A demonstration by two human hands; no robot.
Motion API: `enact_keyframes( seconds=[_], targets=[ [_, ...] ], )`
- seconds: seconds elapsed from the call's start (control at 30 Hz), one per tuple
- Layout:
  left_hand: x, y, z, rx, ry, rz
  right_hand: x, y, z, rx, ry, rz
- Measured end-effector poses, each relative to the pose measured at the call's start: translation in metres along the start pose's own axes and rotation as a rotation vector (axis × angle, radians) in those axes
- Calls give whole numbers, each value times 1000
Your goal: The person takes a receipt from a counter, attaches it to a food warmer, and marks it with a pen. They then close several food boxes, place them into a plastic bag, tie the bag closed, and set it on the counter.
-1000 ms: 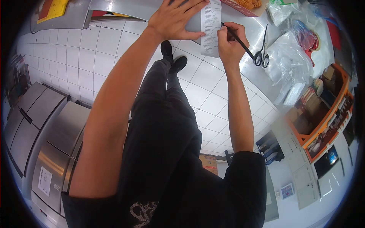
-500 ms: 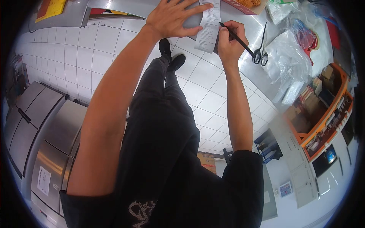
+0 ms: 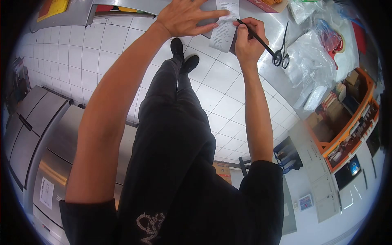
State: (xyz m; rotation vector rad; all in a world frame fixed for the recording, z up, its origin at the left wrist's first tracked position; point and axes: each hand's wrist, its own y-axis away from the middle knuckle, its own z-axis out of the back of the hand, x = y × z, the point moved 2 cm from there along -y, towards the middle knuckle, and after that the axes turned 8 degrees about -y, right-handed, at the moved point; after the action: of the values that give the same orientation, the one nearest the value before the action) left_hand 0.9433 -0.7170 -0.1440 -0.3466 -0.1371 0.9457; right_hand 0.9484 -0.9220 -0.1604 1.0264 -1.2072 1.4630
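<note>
A long printed receipt [image 3: 222, 37] with small pen marks lies at the edge of the metal counter, its lower end hanging near the edge. My left hand [image 3: 184, 17] is spread flat, with fingers reaching across the paper's left side. A black pen [image 3: 260, 41] is pinched in my right hand [image 3: 250, 44], its tip at the receipt's right edge. Close to the pen's back end are scissors [image 3: 281, 57] with black handles, lying on the counter. Above my right hand, an open box [image 3: 267, 7] with fried food inside is cut off by the frame's top.
Clear plastic bags [image 3: 308, 61] are heaped on the counter's right side, beside a roll of red tape [image 3: 335, 52]. An orange-edged shelf [image 3: 347, 141] with goods stands further right. Steel cabinets [image 3: 53, 163] line the left, above a white tiled floor [image 3: 222, 108].
The pen tip has shifted slightly up along the receipt with my right hand. My left hand stays spread on the paper. The view has tilted a little, moving the counter items upward.
</note>
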Motion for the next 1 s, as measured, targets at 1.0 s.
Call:
enact_keyframes(
  seconds=[1.0],
  targets=[
    [0, 4, -19, 38, -50, 167, -4, 1, 5, -53, -41, 10]
  ],
)
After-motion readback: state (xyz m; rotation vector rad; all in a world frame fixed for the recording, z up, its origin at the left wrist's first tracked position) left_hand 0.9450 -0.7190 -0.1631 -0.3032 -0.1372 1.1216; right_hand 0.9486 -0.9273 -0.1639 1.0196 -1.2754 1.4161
